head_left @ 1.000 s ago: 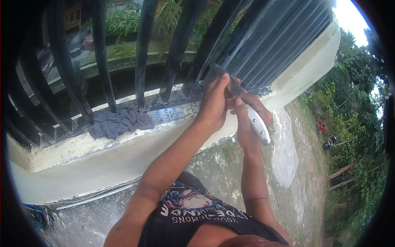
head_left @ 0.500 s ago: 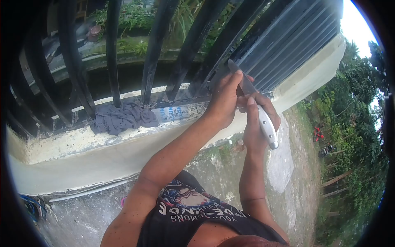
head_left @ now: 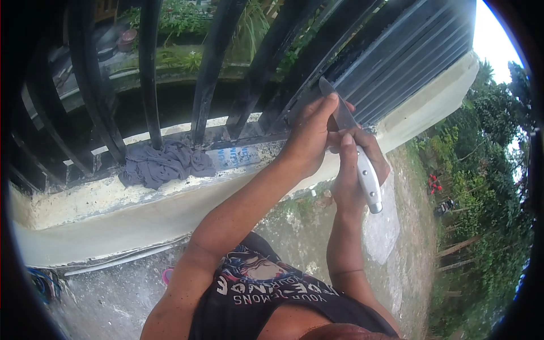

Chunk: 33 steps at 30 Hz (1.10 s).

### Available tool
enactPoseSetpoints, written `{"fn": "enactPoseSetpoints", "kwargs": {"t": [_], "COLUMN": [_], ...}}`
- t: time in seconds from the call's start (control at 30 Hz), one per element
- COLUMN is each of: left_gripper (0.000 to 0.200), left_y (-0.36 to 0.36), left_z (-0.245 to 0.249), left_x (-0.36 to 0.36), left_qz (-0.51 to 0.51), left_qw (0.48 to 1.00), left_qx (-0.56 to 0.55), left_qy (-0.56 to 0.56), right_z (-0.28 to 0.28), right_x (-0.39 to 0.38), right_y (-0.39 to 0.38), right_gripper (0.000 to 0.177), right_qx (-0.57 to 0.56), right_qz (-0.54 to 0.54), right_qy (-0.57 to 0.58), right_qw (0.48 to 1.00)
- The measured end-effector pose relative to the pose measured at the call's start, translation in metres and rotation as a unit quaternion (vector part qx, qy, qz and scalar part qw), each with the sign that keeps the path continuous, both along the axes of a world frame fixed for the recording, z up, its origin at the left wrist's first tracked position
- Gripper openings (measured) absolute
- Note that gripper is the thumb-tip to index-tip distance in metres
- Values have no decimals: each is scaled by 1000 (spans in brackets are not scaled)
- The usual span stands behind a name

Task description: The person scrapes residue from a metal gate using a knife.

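Observation:
A knife (head_left: 369,180) with a pale riveted handle is held in front of the dark fence, its grey blade pointing up and left. My right hand (head_left: 347,184) is closed around the handle near the blade, thumb along its side. My left hand (head_left: 309,133) pinches the blade, with its thumb on the near face and fingertips showing past the far edge. Both hands meet near the base of the blade. What lies behind the fingers is hidden.
A crumpled grey cloth (head_left: 164,163) and a sheet with blue lettering (head_left: 235,157) lie on the pale ledge (head_left: 136,205). Dark fence bars (head_left: 209,73) rise from it, ending at a ribbed panel (head_left: 416,56). Cables (head_left: 42,283) lie at lower left; plants (head_left: 476,170) grow at right.
The knife and both hands have shifted very slightly, the handle end a little lower. The view has moved a bit, so the cloth and bars appear farther left.

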<state>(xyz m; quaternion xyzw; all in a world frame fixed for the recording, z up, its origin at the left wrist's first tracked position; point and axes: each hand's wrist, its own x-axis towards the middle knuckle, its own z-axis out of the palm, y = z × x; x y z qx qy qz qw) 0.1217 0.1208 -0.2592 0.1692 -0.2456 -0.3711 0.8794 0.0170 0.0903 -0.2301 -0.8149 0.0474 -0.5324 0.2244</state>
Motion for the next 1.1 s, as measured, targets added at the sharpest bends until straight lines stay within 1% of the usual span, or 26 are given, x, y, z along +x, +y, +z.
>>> {"fn": "enactPoseSetpoints", "kwargs": {"t": [0.03,0.07,0.13,0.17,0.23,0.27,0.3,0.33,0.4,0.43,0.47,0.53,0.6,0.63,0.67,0.73,0.8,0.87,0.93,0.97,1.0,1.07,1.1], "left_gripper": [36,36,37,38,38,38,38,38,37,36,36,35,36,36,36,37,38,37,37,37,37,37,36], "left_y": [1,3,7,2,0,-1,-2,-1,2,4,4,4,-4,-1,0,-1,4,6,-1,-9,-9,-4,0], "left_z": [-4,-8,-16,-22,-8,-2,0,-3,-10,-14,-15,-16,-10,1,8,4,-4,-6,-7,-4,-1,5,0], "left_x": [0,-4,-10,-6,-4,-3,-1,0,3,-1,-2,-4,2,3,4,3,-3,-4,-3,-1,0,3,4], "left_qz": [-4,0,17,10,17,29,32,32,-4,3,5,30,24,25,27,30,-4,5,17,39,36,39,21], "left_qw": [1000,1000,997,998,999,999,999,999,1000,999,999,997,998,1000,999,998,1000,999,999,999,999,999,999], "left_qx": [7,3,37,36,35,30,12,13,14,18,14,42,27,13,-3,-11,5,16,25,3,5,-2,5], "left_qy": [13,11,66,47,33,13,-7,-8,5,38,35,58,44,0,-46,-52,25,29,-8,-20,-20,-37,-29], "right_z": [-6,-8,-17,-17,-11,-6,-5,-5,-9,-13,-17,-18,-9,-4,-6,-2,-8,-12,-5,-1,-2,-2,0], "right_x": [0,-6,-6,-6,-4,-2,-1,1,1,0,-2,-1,2,2,5,4,-3,-3,-7,-3,-1,4,-1], "right_y": [-2,4,0,-2,-3,-4,-2,1,8,8,5,5,1,2,-2,2,5,1,-2,0,-1,-2,6], "right_gripper": [6,6,7,7,8,8,8,8,15,14,15,16,9,10,10,10,10,11,12,12,12,12,12], "right_qx": [6,23,20,21,74,34,26,18,2,1,9,55,42,20,44,37,14,20,95,121,123,-25,34], "right_qz": [22,11,24,23,22,13,9,6,-2,-3,-6,7,15,2,39,31,-3,9,30,52,48,7,1], "right_qy": [7,47,65,65,29,21,9,-3,23,36,59,57,18,1,-35,-31,28,40,31,-7,-7,-35,14], "right_qw": [1000,999,997,997,997,999,1000,1000,1000,999,998,997,999,1000,998,998,1000,999,994,991,991,999,999]}}
